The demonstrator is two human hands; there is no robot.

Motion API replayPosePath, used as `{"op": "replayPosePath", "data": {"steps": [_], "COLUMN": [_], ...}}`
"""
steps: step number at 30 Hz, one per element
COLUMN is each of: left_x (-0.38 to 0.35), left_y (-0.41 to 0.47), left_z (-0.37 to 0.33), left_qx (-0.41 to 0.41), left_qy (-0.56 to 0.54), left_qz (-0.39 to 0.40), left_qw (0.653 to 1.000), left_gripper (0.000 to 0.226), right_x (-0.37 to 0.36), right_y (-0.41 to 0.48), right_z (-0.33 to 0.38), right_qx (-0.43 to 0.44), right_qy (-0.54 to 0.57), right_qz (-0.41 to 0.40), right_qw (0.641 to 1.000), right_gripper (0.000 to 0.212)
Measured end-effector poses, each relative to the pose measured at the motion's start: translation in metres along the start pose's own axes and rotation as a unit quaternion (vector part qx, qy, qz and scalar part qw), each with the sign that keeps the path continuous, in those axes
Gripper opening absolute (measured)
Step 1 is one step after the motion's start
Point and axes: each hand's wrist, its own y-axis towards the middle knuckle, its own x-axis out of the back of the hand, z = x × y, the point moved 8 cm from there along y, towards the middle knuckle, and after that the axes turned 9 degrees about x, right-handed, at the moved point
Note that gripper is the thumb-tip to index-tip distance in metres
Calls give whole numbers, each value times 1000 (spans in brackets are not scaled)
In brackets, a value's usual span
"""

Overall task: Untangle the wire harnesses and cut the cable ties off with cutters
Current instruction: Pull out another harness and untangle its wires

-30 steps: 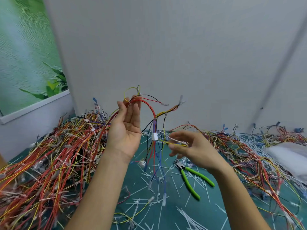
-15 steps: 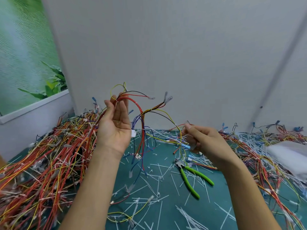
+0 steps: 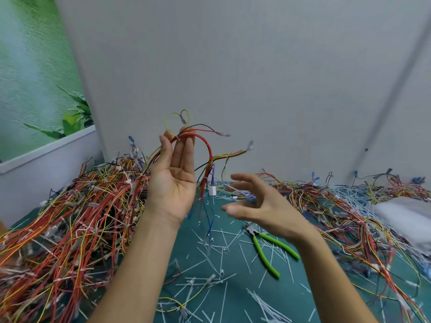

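My left hand [image 3: 173, 183] is raised with the palm toward me and pinches a wire harness [image 3: 205, 148] between thumb and fingertips. Its red, yellow and black wires arch to the right and hang down to a white connector [image 3: 212, 190]. My right hand [image 3: 261, 206] hovers just right of the hanging wires, blurred, fingers spread, holding nothing. The green-handled cutters [image 3: 268, 251] lie on the green mat [image 3: 233, 297] below my right wrist.
A big heap of tangled harnesses [image 3: 70, 220] fills the left side. More harnesses [image 3: 349, 206] sprawl on the right beside a white bag [image 3: 405, 215]. Several cut white ties [image 3: 219, 264] litter the mat. A grey wall [image 3: 256, 78] stands close behind.
My right hand let go of the yellow wire it was pulling and spread its fingers. The hanging wires swung back under my left hand, which kept its hold.
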Motion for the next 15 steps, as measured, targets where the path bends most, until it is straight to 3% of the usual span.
{"op": "replayPosePath", "data": {"steps": [3,7,9,12,15], "left_x": [-7,-13,-17,-24,-26], "left_y": [-5,-10,-13,-20,-26], "left_z": [20,42,48,59,59], "left_qx": [32,77,121,200,230], "left_qy": [7,22,41,89,147], "left_qz": [7,14,26,64,85], "left_qw": [999,997,991,974,958], "left_gripper": [31,34,23,25,25], "right_x": [-25,-39,-38,-37,-35], "right_y": [5,10,10,10,8], "right_z": [-5,-11,-7,0,7], "right_qx": [-8,3,30,75,127], "right_qy": [-40,70,93,115,145], "right_qz": [-11,-15,-6,-9,-23], "right_qw": [999,997,995,990,981], "right_gripper": [97,95,93,98,78]}}
